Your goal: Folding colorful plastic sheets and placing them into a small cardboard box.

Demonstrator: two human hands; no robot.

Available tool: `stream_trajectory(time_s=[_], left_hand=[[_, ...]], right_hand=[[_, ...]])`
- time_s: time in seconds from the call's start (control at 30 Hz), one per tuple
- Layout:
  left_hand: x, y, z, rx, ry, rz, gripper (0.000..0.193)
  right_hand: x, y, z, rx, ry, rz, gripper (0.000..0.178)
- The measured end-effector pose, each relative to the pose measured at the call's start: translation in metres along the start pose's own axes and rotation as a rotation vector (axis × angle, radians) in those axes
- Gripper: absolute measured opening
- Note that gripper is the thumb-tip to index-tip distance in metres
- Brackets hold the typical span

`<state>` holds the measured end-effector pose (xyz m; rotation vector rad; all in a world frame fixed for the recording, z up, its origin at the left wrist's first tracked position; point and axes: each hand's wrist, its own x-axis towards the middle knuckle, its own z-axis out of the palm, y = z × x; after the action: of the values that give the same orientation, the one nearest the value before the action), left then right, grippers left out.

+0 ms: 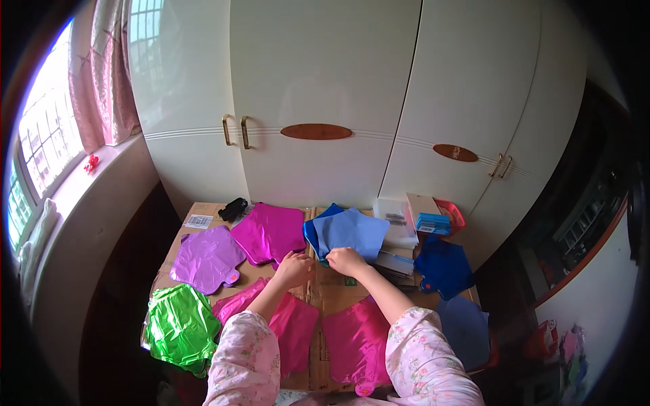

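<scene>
Flat, uninflated foil balloons lie in piles in front of me. My left hand [296, 269] has its fingers curled beside the lower tip of a magenta foil balloon [269, 231]; what they grip, if anything, is hidden. My right hand [347, 261] is closed at the lower edge of a light blue foil balloon [352, 233], and I cannot make out what is in its fingers. Under the light blue one, a darker blue balloon [310, 235] sticks out. Two pink balloons, left [294, 331] and right [353, 338], lie below my forearms.
A cardboard surface [325, 291] carries everything. At left are a purple balloon [206, 258] and a green one [179, 325]; at right, a dark blue one [445, 267] and a grey-blue one [464, 328]. Packets [396, 223] and a red basket [450, 215] stand before the wardrobe [318, 68].
</scene>
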<state>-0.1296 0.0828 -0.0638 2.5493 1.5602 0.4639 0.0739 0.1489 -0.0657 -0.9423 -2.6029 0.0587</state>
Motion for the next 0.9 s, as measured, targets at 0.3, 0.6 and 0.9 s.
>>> stream_trajectory(time_s=[0.3, 0.6, 0.9], left_hand=[[0.012, 0.016, 0.01, -0.028, 0.228, -0.031, 0.031], [0.02, 0.035, 0.002, 0.067, 0.266, -0.134, 0.041], [0.027, 0.021, 0.016, 0.019, 0.272, 0.018, 0.031]], right_hand=[[0.009, -0.002, -0.012, 0.332, 0.018, 0.413, 0.014], [0.009, 0.005, -0.007, 0.415, 0.074, 0.495, 0.02], [0.011, 0.018, -0.009, 0.644, 0.054, 0.662, 0.021]])
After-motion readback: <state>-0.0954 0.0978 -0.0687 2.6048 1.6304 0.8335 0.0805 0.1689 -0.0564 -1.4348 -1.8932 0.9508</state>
